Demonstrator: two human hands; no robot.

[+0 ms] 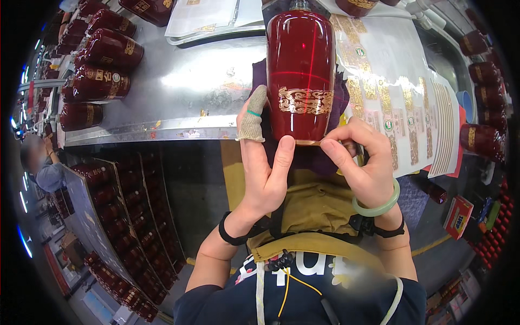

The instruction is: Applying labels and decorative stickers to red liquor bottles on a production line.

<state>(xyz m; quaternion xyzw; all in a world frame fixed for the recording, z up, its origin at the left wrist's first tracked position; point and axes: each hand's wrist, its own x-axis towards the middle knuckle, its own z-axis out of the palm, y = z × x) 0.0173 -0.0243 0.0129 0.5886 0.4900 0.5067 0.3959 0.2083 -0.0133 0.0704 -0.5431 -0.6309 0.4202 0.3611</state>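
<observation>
My left hand (262,179) is spread along the left side of a dark red bottle (298,59), gripping it with the thumb against its near end; a knitted finger cover (251,123) sits on one finger. My right hand (371,160) has thumb and forefinger pinched at the right end of a thin gold strip (309,143) that runs along the bottle's base, just beside my left thumb. A green bangle (382,203) circles my right wrist.

The bottle lies ahead of both hands, neck pointing away from me, an ornate gold band (306,101) around it just beyond my fingertips. Thin red light lines cross its surface. A dark purple cloth (259,75) shows beneath it.

Right of my right hand spreads a pale sheet of gold decals (392,73). Left of my left hand stretches the metal bench (184,70), with more red bottles (111,49) at its far side. Well below and left of that hand stands a rack (116,181) filled with bottles.
</observation>
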